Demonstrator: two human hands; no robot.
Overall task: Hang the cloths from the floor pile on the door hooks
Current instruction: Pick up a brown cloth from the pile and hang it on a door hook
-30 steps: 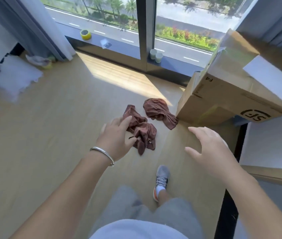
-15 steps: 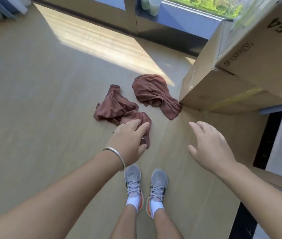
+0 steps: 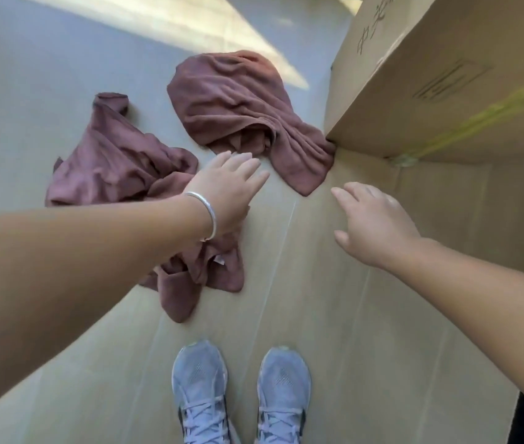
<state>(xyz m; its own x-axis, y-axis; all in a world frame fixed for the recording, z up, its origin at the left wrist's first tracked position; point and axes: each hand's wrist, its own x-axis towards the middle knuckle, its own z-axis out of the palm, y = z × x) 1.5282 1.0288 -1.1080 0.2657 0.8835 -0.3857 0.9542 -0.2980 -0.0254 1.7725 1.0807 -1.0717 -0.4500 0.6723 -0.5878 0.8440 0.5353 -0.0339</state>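
Big cardboard box (image 3: pixel 453 75) sits on the wood floor (image 3: pixel 334 331), so I'll place everything off that. One brown cloth (image 3: pixel 241 113) is crumpled right against the box's near corner, its tail touching it. The second cloth (image 3: pixel 119 174) lies farther from the box, partly under the left arm. Left hand (image 3: pixel 228 190), bracelet (image 3: pixel 204 213) on the wrist, hovers between the two cloths, fingers straight, holding nothing. Right hand (image 3: pixel 372 222) is spread just in front of the box, also empty. Grey sneakers (image 3: pixel 241 392) well back from it.
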